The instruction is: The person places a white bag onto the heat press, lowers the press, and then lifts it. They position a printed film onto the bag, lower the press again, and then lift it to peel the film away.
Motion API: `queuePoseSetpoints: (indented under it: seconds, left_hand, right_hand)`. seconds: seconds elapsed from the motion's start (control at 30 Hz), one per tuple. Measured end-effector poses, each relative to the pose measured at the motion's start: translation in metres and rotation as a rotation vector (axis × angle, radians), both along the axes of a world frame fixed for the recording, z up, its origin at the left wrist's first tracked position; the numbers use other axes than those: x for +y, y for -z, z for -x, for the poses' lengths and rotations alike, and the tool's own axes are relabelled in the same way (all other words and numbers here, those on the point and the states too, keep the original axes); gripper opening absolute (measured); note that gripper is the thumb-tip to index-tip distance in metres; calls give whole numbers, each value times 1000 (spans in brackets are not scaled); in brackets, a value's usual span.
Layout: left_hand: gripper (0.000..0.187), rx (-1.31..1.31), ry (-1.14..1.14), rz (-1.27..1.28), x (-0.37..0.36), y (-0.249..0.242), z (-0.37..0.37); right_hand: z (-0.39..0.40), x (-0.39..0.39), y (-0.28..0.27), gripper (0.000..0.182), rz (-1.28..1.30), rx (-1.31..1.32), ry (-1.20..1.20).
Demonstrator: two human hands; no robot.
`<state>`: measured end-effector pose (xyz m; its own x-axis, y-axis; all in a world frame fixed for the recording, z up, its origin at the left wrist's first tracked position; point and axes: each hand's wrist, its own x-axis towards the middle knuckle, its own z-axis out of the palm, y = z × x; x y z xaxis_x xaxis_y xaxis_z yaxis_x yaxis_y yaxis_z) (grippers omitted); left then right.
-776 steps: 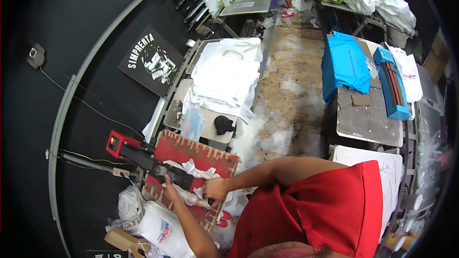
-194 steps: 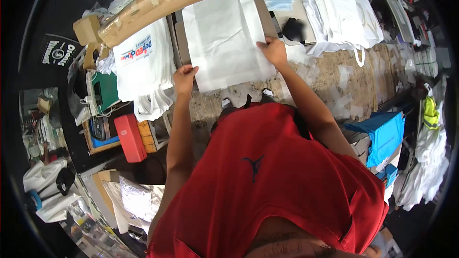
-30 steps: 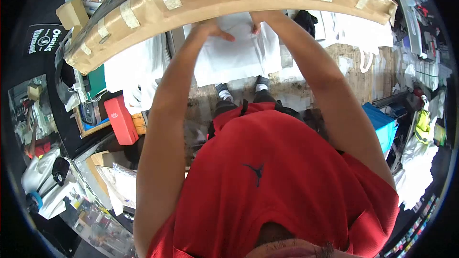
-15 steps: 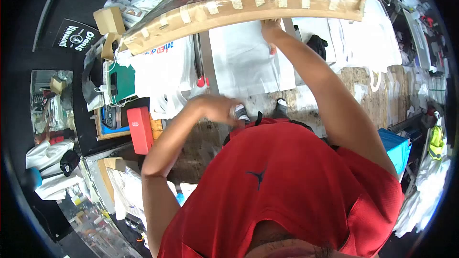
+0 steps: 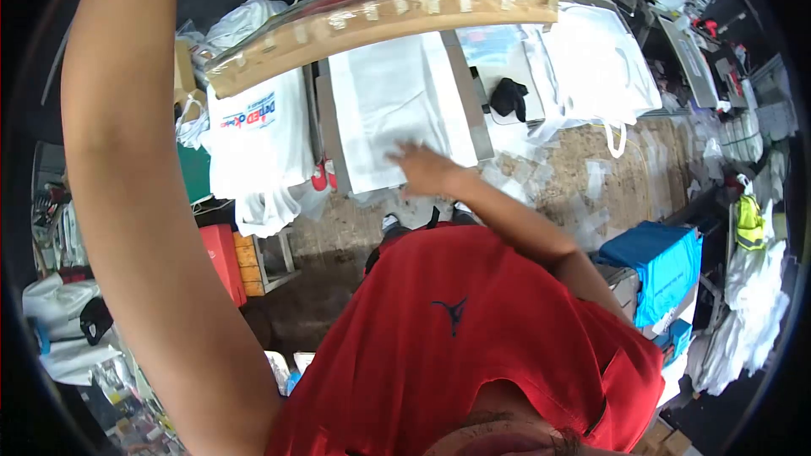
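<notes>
Right hand (image 5: 427,171) is flat-ish, fingers spread and loose, resting on the lower right part of the white bag (image 5: 397,110), not pinching anything. The bag lies flat on the press bed (image 5: 477,122), its far end tucked under the raised, taped-up cardboard-coloured plate (image 5: 380,21) that hangs over it. So the bag runs from under the hand away toward the plate.

The left arm (image 5: 139,203) is lifted way up along the left of the view and the hand itself goes out of the top, so can't tell what it's doing or whether it's holding anything.

Just left of the bed there's a stack of printed bags (image 5: 258,148) with a blue and red logo, handles drooping over the edge. On the right, past a black cap (image 5: 508,97), sits another pile of plain white bags (image 5: 596,67). Down by the floor on the left is a red box (image 5: 221,262) beside a wooden crate (image 5: 262,262).

Floor (image 5: 583,177) is worn, patchy, with scraps scattered about. Over on the right a blue shirt (image 5: 663,266) is draped on a table, and a yellow vest (image 5: 748,219) hangs near more white fabric. The person's wearing a red top (image 5: 473,338).
</notes>
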<state>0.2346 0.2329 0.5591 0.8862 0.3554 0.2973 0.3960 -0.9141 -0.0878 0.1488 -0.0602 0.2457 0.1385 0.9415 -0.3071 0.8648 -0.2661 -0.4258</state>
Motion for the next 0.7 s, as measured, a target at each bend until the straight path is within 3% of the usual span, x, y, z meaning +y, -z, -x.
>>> queuePoseSetpoints:
  seconds: [0.07, 0.17, 0.23, 0.4, 0.43, 0.5, 0.53, 0.6, 0.7]
  left_hand:
    - [31, -43, -8, -17, 0, 8, -4]
    - [29, -203, 24, -63, -16, 4, 8]
    - [27, -370, 55, -89, -37, -8, 35]
    - [24, -682, 78, 29, -147, -8, 145]
    - [23, -633, 78, 91, -165, 5, 161]
    - [29, -565, 688, 180, -164, 71, 168]
    - [30, -385, 624, 454, -168, 101, 174]
    - [38, -212, 555, 650, -171, 165, 166]
    - [35, -72, 365, 719, -175, 239, 146]
  right_hand:
    - [9, -34, -2, 76, -17, 375, -145]
    - [14, -74, -41, 67, -37, 580, -43]
    - [5, -93, -74, 57, -157, 572, -83]
    - [-33, -128, -173, 26, -639, 933, -197]
    - [-36, -131, -180, 18, -785, 969, -128]
    - [-45, -125, -179, 14, -949, 1058, 47]
    - [-48, -119, -173, 15, -999, 1123, 165]
    - [-51, -95, -158, 17, -1005, 1001, 319]
    - [-54, -55, -109, 16, -897, 762, 352]
